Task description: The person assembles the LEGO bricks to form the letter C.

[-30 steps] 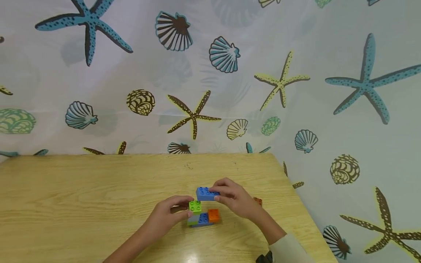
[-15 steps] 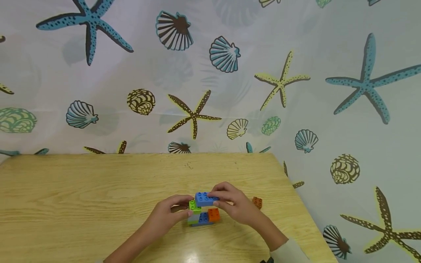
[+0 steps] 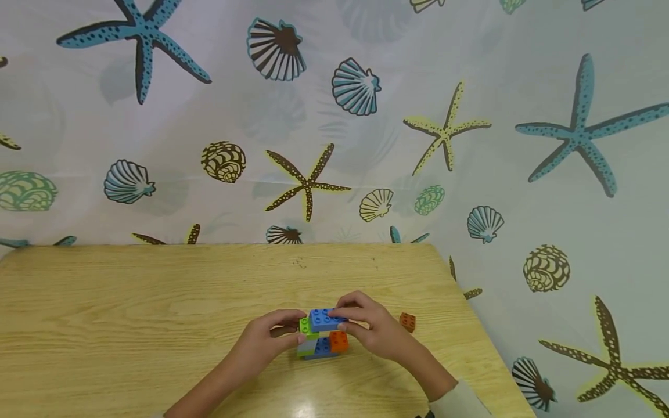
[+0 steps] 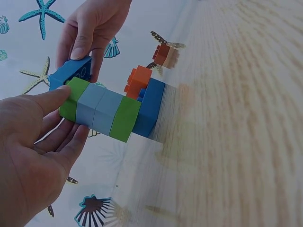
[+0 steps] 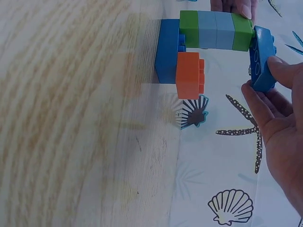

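A tower of toy building bricks stands on the table: a lower green brick [image 5: 189, 29], two light blue bricks [image 5: 216, 30] and an upper green brick [image 5: 242, 32]. It rises from one end of a long blue base brick [image 5: 166, 52], which carries an orange brick [image 5: 188, 73] at its other end. My left hand [image 3: 268, 337] pinches the upper green brick between thumb and fingers. Another long blue brick [image 3: 323, 320] is in my right hand [image 3: 375, 330], gripped by its right end. Slightly tilted, its left end meets the top of the upper green brick; whether the studs engage, I cannot tell.
A loose orange-brown brick [image 3: 407, 322] lies on the wooden table [image 3: 157, 302], right of my right hand. Behind the table and along its right side hangs a cloth [image 3: 324, 128] printed with shells and starfish.
My right hand has lowered the long blue brick and brought it slightly left, down onto the tower's top. My left hand has stayed on the upper green brick.
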`<state>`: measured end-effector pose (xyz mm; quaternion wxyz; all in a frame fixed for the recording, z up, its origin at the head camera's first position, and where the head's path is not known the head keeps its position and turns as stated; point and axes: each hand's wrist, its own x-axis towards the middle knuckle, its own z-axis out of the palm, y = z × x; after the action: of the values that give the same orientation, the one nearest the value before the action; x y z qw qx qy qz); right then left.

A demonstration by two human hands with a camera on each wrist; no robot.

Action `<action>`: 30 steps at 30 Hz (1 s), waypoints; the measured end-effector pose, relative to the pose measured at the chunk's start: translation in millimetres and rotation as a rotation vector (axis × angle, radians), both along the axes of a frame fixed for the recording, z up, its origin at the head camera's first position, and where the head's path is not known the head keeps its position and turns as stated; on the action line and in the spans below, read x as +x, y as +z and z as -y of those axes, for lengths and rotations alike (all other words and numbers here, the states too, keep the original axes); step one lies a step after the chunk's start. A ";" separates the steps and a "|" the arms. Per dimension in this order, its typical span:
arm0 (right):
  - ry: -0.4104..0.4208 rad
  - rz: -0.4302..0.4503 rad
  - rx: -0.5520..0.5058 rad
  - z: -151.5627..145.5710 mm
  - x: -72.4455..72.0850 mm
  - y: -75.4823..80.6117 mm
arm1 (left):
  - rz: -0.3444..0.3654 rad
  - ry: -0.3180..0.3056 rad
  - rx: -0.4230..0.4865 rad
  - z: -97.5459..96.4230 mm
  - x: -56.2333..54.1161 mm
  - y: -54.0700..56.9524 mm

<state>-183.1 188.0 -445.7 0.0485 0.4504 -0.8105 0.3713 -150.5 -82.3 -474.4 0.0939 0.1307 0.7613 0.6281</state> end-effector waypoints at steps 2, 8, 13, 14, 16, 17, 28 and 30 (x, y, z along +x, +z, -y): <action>0.002 -0.021 0.005 -0.4 -0.1 -0.1 | 0.021 0.003 0.009 -0.6 -0.5 -0.9; -0.002 -0.060 0.036 -2.3 -0.5 -0.5 | 0.032 -0.010 0.029 -0.1 -1.6 -2.2; 0.000 -0.081 0.076 -1.3 0.9 3.7 | -0.006 -0.022 0.022 1.1 -0.8 -0.3; 0.003 -0.091 0.084 -1.1 0.9 4.4 | -0.006 -0.021 0.023 1.2 -0.6 0.1; 0.007 -0.126 0.103 -0.4 1.2 6.4 | -0.006 -0.024 0.027 1.3 -0.2 0.4; 0.011 -0.148 0.110 0.0 1.2 7.1 | -0.004 -0.025 0.028 1.4 -0.4 0.4; 0.004 -0.259 0.156 3.9 3.6 12.1 | -0.013 -0.031 0.030 1.7 -0.8 0.8; 0.010 -0.281 0.158 3.8 2.8 11.4 | -0.008 -0.030 0.030 2.0 -0.6 1.2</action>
<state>-180.3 184.2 -434.3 0.1239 0.5042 -0.8202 0.2403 -151.2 -84.3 -473.2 0.0984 0.1459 0.7500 0.6376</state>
